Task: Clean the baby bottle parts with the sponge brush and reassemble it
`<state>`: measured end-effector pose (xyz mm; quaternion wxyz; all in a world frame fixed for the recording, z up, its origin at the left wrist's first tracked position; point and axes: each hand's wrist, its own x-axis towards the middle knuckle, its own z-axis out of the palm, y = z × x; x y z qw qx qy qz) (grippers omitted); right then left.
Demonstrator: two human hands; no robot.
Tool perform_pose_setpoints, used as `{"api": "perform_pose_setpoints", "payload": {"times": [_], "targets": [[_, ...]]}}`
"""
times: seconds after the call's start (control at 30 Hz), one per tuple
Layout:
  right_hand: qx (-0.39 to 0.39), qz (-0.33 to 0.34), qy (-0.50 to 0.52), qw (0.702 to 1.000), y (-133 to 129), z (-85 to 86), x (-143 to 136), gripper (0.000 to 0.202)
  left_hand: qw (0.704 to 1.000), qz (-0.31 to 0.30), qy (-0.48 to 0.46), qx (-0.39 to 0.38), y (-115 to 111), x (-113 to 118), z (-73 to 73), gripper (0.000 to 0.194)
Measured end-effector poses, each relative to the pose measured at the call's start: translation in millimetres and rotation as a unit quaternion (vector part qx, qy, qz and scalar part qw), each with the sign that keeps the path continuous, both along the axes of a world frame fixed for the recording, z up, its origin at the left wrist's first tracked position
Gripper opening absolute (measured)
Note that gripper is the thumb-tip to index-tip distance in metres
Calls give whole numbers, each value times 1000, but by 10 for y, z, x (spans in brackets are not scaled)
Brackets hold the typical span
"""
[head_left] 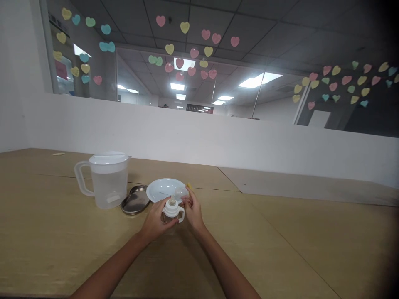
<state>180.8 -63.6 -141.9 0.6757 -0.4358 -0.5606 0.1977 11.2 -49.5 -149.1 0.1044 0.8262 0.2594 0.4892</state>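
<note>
My left hand point(156, 220) is wrapped round the side of a small baby bottle point(171, 211) with a clear body, a white collar, a white side handle and a pale teat on top. The bottle is upright, low over the table in front of me. Just right of it, my right hand point(193, 209) has its fingers closed on a clear dome-shaped cap point(180, 194), seen against the white plate point(162, 183). A bit of something yellow point(189, 186) shows behind my right fingertips; its kind is hidden.
Left of the plate lies a metal kidney dish point(134, 201). Beyond it stands a translucent lidded pitcher point(109, 182), handle to the left. The wooden table point(280, 241) runs to a low white wall point(187, 133) under a window with heart-shaped notes.
</note>
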Motion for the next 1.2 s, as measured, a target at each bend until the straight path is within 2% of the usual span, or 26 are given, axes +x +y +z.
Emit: {"api": "perform_pose_setpoints", "payload": {"times": [0.17,0.5,0.7,0.9,1.1,1.2], "targets": [[-7,18,-3,1000,33,-14,7,56,1000,-1,1,2,-18,-1,24,60],[-18,47,62,997,90,-32,3,61,1000,4,18,-8,-15,-4,19,61],[-68,42,24,997,70,-6,2,64,1000,5,2,0,-3,-1,-9,62],[-52,54,21,997,26,-10,-41,58,1000,1,13,8,-9,-2,14,60],[-79,66,-20,994,7,-43,-68,58,1000,5,6,11,-15,-2,20,60],[-44,29,-47,997,-38,-10,-63,50,1000,2,1,3,-7,-4,11,61]]}}
